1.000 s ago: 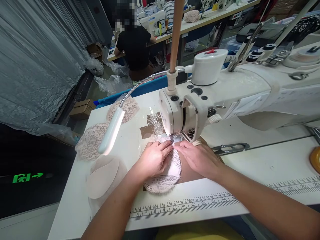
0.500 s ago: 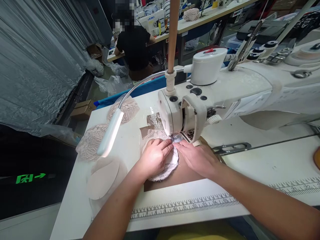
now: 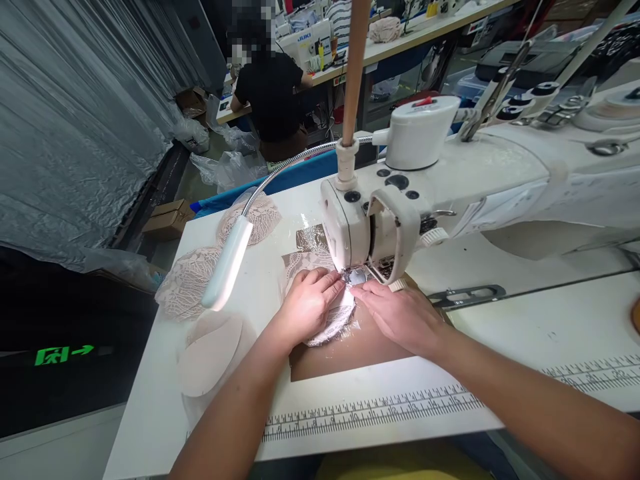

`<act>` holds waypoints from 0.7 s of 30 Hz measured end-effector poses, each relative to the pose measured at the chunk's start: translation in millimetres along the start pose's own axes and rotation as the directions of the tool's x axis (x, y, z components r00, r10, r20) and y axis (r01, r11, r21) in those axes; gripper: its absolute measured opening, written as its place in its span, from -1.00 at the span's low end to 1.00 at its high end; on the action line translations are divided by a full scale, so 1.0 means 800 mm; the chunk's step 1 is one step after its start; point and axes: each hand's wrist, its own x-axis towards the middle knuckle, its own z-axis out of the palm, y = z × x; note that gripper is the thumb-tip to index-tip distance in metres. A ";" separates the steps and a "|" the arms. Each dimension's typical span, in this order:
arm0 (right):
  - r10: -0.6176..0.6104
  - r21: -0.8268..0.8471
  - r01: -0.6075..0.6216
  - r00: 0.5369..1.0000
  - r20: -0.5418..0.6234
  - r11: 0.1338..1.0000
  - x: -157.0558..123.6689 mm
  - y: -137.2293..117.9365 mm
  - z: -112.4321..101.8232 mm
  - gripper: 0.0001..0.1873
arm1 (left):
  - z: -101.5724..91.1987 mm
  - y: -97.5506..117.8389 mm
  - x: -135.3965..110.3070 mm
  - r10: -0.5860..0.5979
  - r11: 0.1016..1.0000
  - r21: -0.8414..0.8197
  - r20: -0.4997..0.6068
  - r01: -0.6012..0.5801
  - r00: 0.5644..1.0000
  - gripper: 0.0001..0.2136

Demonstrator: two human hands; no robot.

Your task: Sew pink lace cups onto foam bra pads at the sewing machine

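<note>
Call the needle end of the sewing machine [image 3: 345, 223] the middle of the dial, with twelve pointing away from the person: nearest, at six o'clock, a printed measuring scale [image 3: 375, 417] runs along the front edge of the white table [image 3: 500, 347]. Just past it lies a brown sheet [image 3: 360, 360], showing at five and six, and on that sheet, at seven, sits the pale lace piece [image 3: 336, 327], its upper end by the needle and its white middle partly covered. Over it, at eight, comes the left hand [image 3: 310, 303], palm down, fingers close together and gently bent on the cloth; whether they pinch it, you cannot tell. In at four is the right hand [image 3: 400, 313], fingertips drawn together at the lace's edge just beside the needle, its thumb out of sight, so no telling whether it has hold of anything. Plain pale ovals [image 3: 210, 357] lie at eight, the glowing lamp [image 3: 227, 267] hangs at nine on a bent metal neck, one lace cup [image 3: 187, 283] beyond it, another lace cup [image 3: 263, 217] at ten. Farther off, at eleven, a person in a black top [image 3: 270, 93] sits at another table [image 3: 425, 40].
</note>
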 end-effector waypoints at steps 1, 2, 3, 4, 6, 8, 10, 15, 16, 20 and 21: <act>-0.007 0.011 0.007 1.000 -0.004 1.000 -0.001 0.001 0.001 -0.65 | 0.000 0.001 -0.001 0.012 1.000 -0.005 -0.009 -0.012 1.000 -0.63; -0.013 0.019 0.014 1.000 -0.008 1.000 -0.002 0.001 0.001 -0.66 | 0.001 0.002 -0.002 0.024 1.000 -0.013 -0.014 -0.025 1.000 -0.63; -0.019 0.024 0.020 1.000 -0.012 1.000 -0.003 0.001 0.001 -0.66 | 0.001 0.004 -0.003 0.034 0.999 -0.023 -0.017 -0.035 0.999 -0.64; -0.023 0.028 0.024 1.000 -0.018 0.999 -0.004 0.002 0.001 -0.67 | 0.002 0.006 -0.004 0.038 0.999 -0.033 -0.020 -0.039 0.999 -0.64; -0.029 0.037 0.029 0.999 -0.024 0.999 -0.003 0.002 0.001 -0.67 | 0.003 0.008 -0.005 0.034 0.998 -0.046 -0.029 -0.035 0.999 -0.64; -0.029 0.039 0.030 0.999 -0.021 0.999 -0.003 0.003 0.002 -0.66 | 0.004 0.009 -0.004 0.025 0.998 -0.051 -0.039 -0.027 0.999 -0.64; -0.026 0.027 0.027 1.000 -0.017 0.999 -0.002 0.003 0.002 -0.65 | 0.005 0.007 -0.003 0.022 0.998 -0.057 -0.045 -0.025 0.999 -0.65; -0.025 -0.021 0.025 0.999 -0.026 0.999 0.000 0.002 0.004 -0.63 | 0.007 0.001 -0.001 -0.006 0.999 -0.049 -0.054 0.003 0.999 -0.65; -0.023 -0.029 0.022 0.999 -0.028 0.999 0.001 0.001 0.004 -0.63 | 0.007 0.000 -0.001 -0.012 0.999 -0.041 -0.056 0.009 0.998 -0.65; -0.002 -0.054 0.000 0.999 -0.034 0.999 0.002 -0.002 0.002 -0.63 | 0.005 0.001 -0.002 -0.032 0.999 -0.008 -0.077 0.031 0.996 -0.66; 0.001 -0.055 -0.003 0.999 -0.040 0.998 0.002 -0.002 0.002 -0.63 | 0.004 0.002 -0.003 -0.032 0.999 -0.004 -0.078 0.032 0.996 -0.65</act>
